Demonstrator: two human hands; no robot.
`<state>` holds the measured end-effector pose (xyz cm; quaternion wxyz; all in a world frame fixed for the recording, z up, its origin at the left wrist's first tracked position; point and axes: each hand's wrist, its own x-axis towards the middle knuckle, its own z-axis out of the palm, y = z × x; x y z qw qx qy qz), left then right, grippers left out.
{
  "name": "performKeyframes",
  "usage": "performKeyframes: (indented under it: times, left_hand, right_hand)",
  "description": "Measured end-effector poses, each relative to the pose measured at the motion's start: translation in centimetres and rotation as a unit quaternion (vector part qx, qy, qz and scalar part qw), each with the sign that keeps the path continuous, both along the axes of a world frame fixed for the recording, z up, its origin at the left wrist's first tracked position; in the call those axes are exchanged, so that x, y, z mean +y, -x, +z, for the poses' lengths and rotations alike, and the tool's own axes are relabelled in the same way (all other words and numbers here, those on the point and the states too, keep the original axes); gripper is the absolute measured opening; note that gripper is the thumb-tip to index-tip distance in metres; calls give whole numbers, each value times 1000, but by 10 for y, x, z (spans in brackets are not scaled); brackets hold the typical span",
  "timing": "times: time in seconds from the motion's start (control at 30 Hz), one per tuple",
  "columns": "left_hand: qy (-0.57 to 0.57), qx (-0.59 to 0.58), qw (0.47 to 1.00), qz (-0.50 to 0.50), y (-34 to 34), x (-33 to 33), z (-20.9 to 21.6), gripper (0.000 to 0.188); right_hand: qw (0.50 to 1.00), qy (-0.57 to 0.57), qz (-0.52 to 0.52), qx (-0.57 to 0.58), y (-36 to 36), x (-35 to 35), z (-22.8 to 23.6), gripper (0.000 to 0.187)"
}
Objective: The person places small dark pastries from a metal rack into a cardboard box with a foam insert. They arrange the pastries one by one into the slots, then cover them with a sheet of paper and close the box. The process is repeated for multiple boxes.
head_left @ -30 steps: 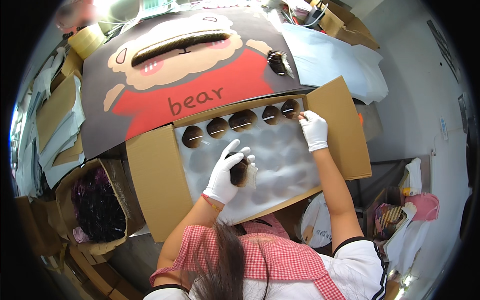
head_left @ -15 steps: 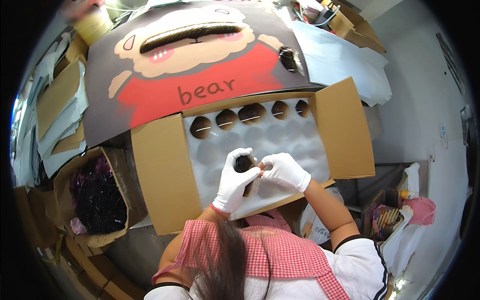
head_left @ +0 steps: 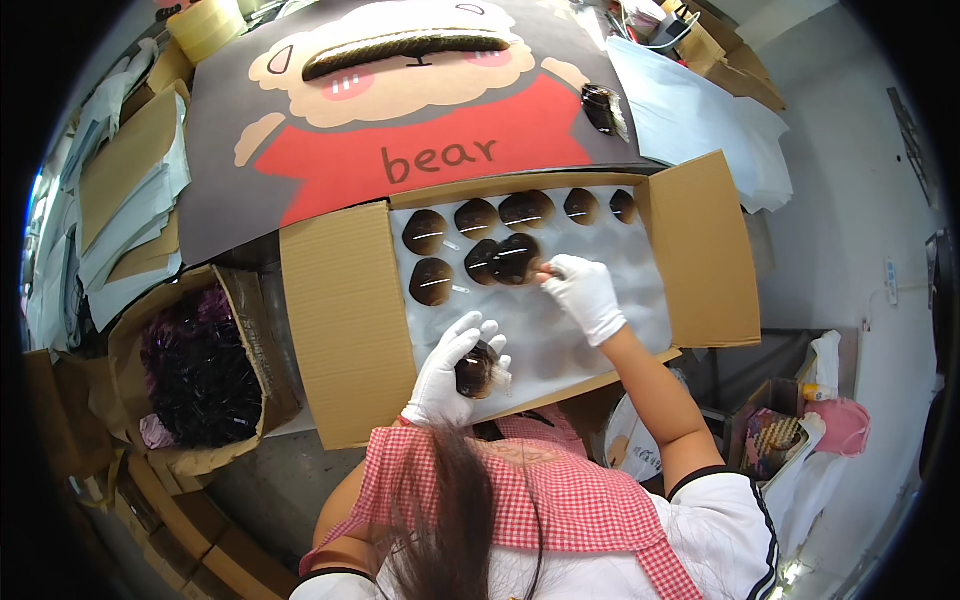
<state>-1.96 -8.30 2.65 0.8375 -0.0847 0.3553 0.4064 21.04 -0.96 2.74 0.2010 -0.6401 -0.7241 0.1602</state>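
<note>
My left hand (head_left: 452,375), in a white glove, is curled round a short stack of brown tinted lenses (head_left: 474,370) above the tray's front left part. My right hand (head_left: 583,292) wears a white glove with bare thumb and fingertip showing. It pinches the edge of a dark brown lens (head_left: 518,258) over the second row. Partly covered by that one, another brown lens (head_left: 481,263) lies to its left. A further lens (head_left: 430,282) sits at the row's left end. Several lenses (head_left: 425,232) fill the back row of the white dimpled tray (head_left: 625,325).
The tray lies inside an open cardboard box (head_left: 335,320) with flaps spread sideways. Behind it is a bear-printed mat (head_left: 340,170) carrying a long curved row of dark lenses (head_left: 405,52) and a small clear-wrapped bundle (head_left: 603,110). A carton of dark shiny pieces (head_left: 205,380) stands left.
My hands have parted: the right has moved to the tray's second row with a lens, the left has dropped slightly nearer. Lenses now lie in the second row. The view has shifted.
</note>
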Motion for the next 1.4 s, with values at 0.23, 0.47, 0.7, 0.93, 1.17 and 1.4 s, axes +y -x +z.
performKeyframes:
  times: [0.23, 0.47, 0.7, 0.93, 1.17, 1.4]
  left_hand:
    - [-86, 45, 994, -39, -18, 18, -1, 47]
    - [-121, 40, 990, -56, -48, 52, -3, 57]
    - [-134, 72, 988, -11, -71, 32, 0, 49]
    - [-196, 144, 970, -12, -43, -13, 13, 38]
    - [-74, 117, 989, -46, 18, -35, -1, 58]
    - [129, -37, 991, -10, 19, -39, 9, 37]
  right_hand:
    - [993, -19, -119, 13, -89, -14, -11, 16]
    - [976, -72, -167, -116, -150, -16, -1, 16]
    - [997, 16, -12, 79, -72, -52, 37, 18]
    - [946, 262, 15, 188, 24, -88, 47, 21]
    - [963, 193, 88, 165, 56, -68, 25, 20]
    - [999, 1, 48, 11, 24, -66, 5, 14]
